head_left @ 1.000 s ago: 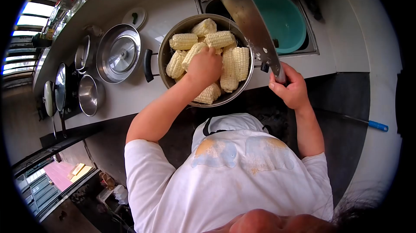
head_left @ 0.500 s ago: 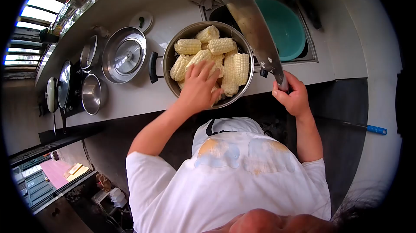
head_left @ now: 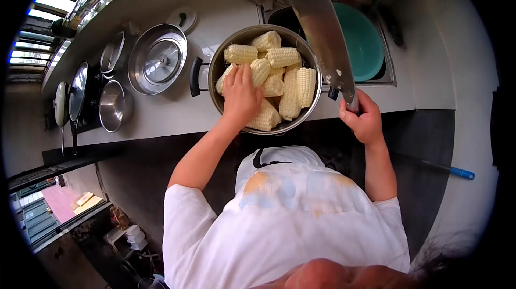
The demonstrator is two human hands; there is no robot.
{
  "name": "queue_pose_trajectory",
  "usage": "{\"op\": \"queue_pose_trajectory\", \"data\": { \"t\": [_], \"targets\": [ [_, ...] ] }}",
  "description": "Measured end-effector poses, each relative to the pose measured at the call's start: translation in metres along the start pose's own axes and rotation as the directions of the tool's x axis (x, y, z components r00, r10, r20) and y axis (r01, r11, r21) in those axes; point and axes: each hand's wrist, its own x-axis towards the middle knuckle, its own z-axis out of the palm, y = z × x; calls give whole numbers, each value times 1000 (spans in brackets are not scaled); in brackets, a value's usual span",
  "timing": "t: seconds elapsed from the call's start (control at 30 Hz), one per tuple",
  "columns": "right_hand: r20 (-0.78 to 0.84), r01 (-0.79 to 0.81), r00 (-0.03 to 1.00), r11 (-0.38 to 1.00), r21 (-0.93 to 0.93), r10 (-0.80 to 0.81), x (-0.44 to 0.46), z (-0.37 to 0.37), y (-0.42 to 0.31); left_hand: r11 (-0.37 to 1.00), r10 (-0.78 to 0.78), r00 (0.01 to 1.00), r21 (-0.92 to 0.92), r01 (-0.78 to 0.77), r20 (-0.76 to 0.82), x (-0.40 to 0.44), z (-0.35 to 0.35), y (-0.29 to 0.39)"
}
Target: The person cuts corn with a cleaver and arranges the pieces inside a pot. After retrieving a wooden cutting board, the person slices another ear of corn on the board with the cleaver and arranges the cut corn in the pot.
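A wide metal pot with black handles holds several pale corn cobs, lying at various angles. My left hand reaches over its left side, palm down, fingers stretched out across the cobs and touching them. Part of the corn beneath that hand is hidden. To the right of the pot, my right hand is closed around the handle of a large cleaver. The broad blade points up and to the left, over the counter and sink edge, with small pale bits stuck on it.
Behind the blade, a green basin sits in the sink. Left of the pot are a large steel lid or pan, a small steel bowl and more pans by the stove. A blue-handled tool is at the far right.
My left hand has shifted from the middle cobs toward the pot's left side, its fingers opening and then drawing closer together. A cob beside it has changed angle. The cleaver stays in my right hand.
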Motion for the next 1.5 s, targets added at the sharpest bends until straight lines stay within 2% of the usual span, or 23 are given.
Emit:
{"op": "queue_pose_trajectory", "data": {
  "t": [0.07,0.17,0.3,0.47,0.6,0.67,0.7,0.73,0.8,0.9,0.93,1.03,1.13,1.23,1.27,1.37,1.4,1.43,1.47,1.5],
  "targets": [
    [-7,-28,1000,997,72,29,1,2,1,994,-5,997,108,-4,82,3,6,-4],
    [-4,-42,999,999,33,42,0,1,5,998,45,996,45,-48,75,3,2,-11],
    [24,-26,999,1000,11,25,3,1,6,995,77,997,67,-79,31,5,7,-13],
    [60,-71,996,990,119,64,8,9,6,984,-51,997,173,40,60,5,14,1],
    [76,-82,995,968,238,66,13,23,5,984,-116,985,152,96,128,6,7,5],
    [183,-168,977,930,328,112,16,27,3,992,109,994,59,-110,17,7,-6,15],
    [177,-168,978,931,324,115,16,30,2,978,208,978,2,-208,14,9,-9,24],
    [200,-194,972,903,384,124,17,35,2,978,206,978,-4,-206,14,8,-10,35],
    [231,-218,965,873,437,125,19,42,-1,905,420,907,-81,-416,33,10,-10,57],
    [258,-310,947,766,563,194,14,46,-8,867,497,866,-74,-492,61,17,-6,71],
    [255,-309,947,768,561,195,14,44,-9,866,499,865,-77,-494,58,20,-8,73],
    [272,-349,935,724,595,227,12,39,-10,873,487,870,-53,-484,82,25,-12,75],
    [284,-351,935,670,653,213,8,37,-11,881,458,876,51,-470,150,27,-9,65],
    [261,-345,939,646,681,226,4,34,-11,940,279,947,153,-304,161,29,-2,45],
    [277,-350,936,638,686,217,2,29,-8,940,280,946,153,-304,163,29,0,34],
    [303,-352,934,620,701,189,2,21,0,993,10,987,-114,8,159,30,-4,10],
    [310,-349,935,609,713,173,1,21,1,993,13,986,-115,6,164,34,-7,14],
    [309,-351,935,605,715,176,2,21,2,751,-112,966,-617,235,231,38,-13,19],
    [336,-357,931,531,768,141,6,23,1,237,-182,919,-892,386,350,42,-19,23],
    [362,-366,927,454,812,101,9,25,1,161,-146,927,-916,368,347,49,-23,22]
  ]
}}
